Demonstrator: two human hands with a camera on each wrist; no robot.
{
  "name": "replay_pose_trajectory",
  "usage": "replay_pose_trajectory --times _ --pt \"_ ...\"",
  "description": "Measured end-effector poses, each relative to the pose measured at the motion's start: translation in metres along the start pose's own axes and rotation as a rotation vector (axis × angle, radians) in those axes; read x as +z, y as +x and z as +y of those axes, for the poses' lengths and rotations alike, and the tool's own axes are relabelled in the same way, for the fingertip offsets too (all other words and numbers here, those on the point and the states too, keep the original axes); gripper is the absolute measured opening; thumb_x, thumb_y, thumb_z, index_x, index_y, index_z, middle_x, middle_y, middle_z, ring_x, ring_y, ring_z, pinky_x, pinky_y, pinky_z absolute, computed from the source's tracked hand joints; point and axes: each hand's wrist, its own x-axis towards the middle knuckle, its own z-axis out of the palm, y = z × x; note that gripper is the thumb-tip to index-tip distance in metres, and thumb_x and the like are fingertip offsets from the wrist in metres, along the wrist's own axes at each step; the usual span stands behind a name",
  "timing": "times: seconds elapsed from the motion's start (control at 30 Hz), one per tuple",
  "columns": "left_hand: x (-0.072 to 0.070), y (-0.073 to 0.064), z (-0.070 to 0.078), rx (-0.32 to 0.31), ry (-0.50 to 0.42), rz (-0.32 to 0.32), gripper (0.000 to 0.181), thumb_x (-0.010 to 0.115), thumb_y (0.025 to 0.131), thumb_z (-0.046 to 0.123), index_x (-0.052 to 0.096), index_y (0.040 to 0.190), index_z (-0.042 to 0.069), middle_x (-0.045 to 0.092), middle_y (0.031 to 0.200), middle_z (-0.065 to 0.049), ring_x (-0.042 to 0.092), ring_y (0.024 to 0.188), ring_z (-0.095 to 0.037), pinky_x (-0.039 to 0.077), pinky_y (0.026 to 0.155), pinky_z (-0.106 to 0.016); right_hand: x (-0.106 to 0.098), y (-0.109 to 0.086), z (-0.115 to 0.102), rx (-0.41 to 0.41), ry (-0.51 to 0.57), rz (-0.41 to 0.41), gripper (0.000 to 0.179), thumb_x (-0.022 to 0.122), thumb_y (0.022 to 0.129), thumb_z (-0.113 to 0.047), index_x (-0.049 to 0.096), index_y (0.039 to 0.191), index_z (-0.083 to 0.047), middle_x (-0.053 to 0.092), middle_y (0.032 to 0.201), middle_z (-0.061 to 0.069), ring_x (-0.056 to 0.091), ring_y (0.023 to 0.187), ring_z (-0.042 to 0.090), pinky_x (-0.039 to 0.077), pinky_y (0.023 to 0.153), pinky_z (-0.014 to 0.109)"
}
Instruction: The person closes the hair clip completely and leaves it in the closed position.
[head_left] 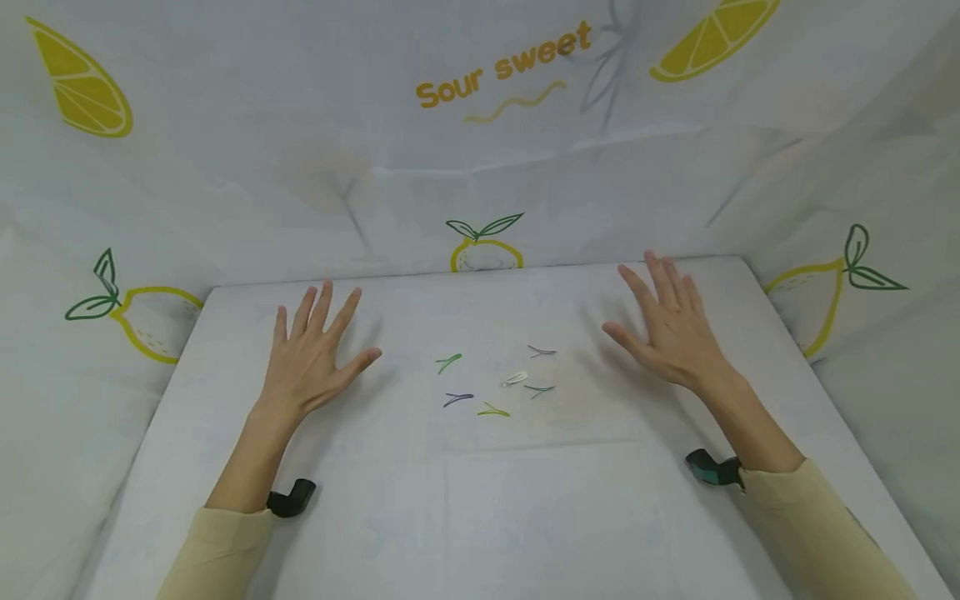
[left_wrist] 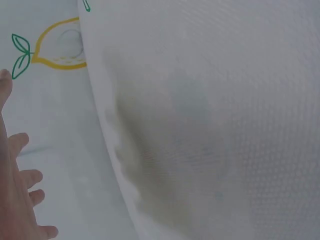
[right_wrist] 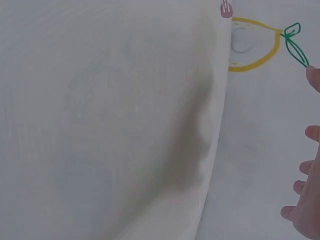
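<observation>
Several small snap hair clips lie loose on the white-covered table between the hands. Left of the group are a green clip (head_left: 449,362) and a purple clip (head_left: 458,399), with a yellow clip (head_left: 494,410) in front. A white clip (head_left: 515,379) sits mid-group and looks closed, while the others are spread in a V. To the right are a teal clip (head_left: 539,389) and a pink clip (head_left: 542,351). My left hand (head_left: 303,362), fingers spread, holds nothing left of the clips. The right hand (head_left: 671,329) has its fingers extended, also holding nothing, right of them.
White cloth covers the table (head_left: 555,517), with a fold line in front of the clips. A lemon-printed cloth (head_left: 285,208) rises behind and at both sides. Dark wrist devices stick out at the left sleeve (head_left: 225,533) and the right sleeve (head_left: 817,517).
</observation>
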Motion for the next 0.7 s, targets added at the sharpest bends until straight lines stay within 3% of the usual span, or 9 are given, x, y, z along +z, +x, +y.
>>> replay_pose_trajectory --times 0.37,0.7 --pt "-0.001 -0.002 0.005 0.027 -0.056 0.057 0.084 0.062 0.101 0.063 0.033 0.171 0.029 0.037 0.175 -0.019 0.034 0.162 -0.045 0.026 0.124 -0.078 0.004 0.006 -0.016 -0.014 0.204 0.034 0.080 0.072 0.098 -0.046 0.043 0.165 -0.014 0.025 0.179 0.022 0.020 0.166 0.048 0.020 0.123 0.083" --pt "-0.001 -0.002 0.009 0.054 -0.129 0.089 0.072 0.067 0.101 0.052 0.049 0.163 0.020 0.057 0.160 -0.019 0.052 0.147 -0.046 0.041 0.115 -0.074 0.010 0.010 -0.028 -0.019 0.311 -0.035 0.073 0.079 0.097 -0.034 0.049 0.161 -0.014 0.031 0.178 0.019 0.025 0.164 0.048 0.023 0.123 0.081"
